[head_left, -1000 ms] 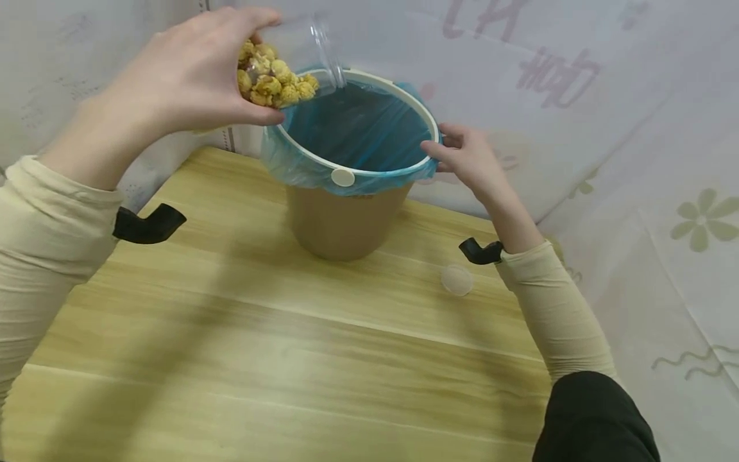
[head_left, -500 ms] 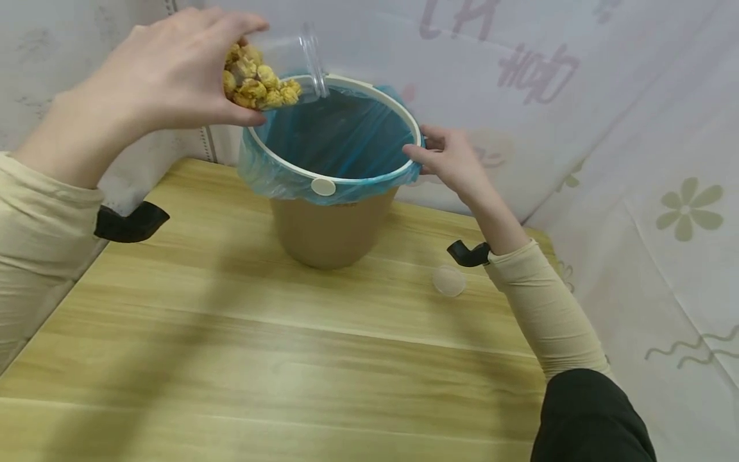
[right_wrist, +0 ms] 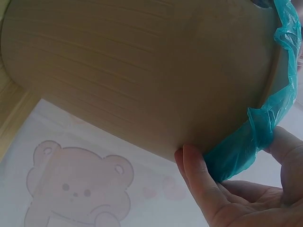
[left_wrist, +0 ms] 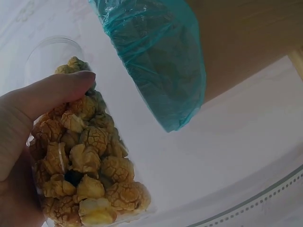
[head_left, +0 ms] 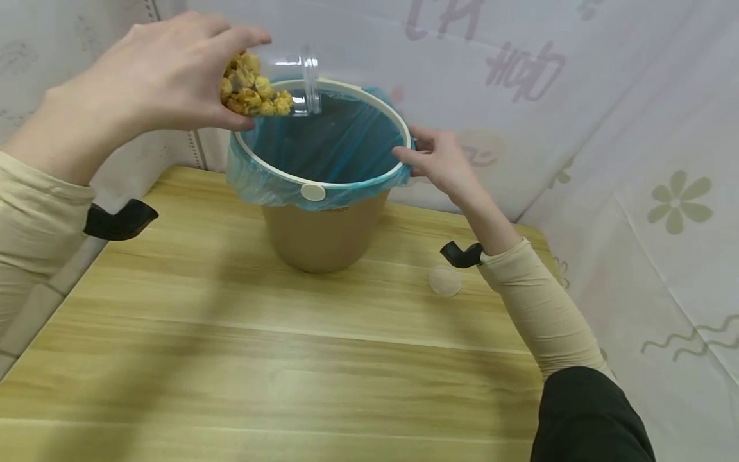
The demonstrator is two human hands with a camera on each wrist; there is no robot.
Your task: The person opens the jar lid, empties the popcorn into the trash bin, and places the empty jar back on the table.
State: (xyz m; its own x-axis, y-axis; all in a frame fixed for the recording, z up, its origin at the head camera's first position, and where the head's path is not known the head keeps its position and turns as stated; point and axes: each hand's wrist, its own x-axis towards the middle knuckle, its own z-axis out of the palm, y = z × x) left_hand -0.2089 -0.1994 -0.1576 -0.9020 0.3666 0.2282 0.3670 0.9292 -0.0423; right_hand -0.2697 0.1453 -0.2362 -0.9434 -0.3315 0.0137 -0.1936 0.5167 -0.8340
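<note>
High at the upper left of the head view, my left hand [head_left: 156, 80] grips a clear plastic jar [head_left: 283, 67] around its base end. The jar lies on its side, its uncapped mouth over the bin. Caramel popcorn [head_left: 251, 90] is heaped toward the base inside; the left wrist view shows the thumb across the jar wall beside the popcorn [left_wrist: 85, 161]. A brown trash bin [head_left: 323, 237] stands upright, lined with a blue plastic bag [head_left: 260, 183] folded over its rim. My right hand [head_left: 441, 160] holds the rim at the right, thumb inside, fingers outside against the bag [right_wrist: 236, 151].
A round translucent lid [head_left: 445, 281] lies on the wood-grain table [head_left: 277, 378], right of the bin. Pale printed sheeting [head_left: 629, 160] hangs behind and to the right of the table. The bin is near the back edge.
The head view has shifted, so the scene sits lower and further left. The jar has come slightly lower against the rim and lies more level. The right hand stays on the rim.
</note>
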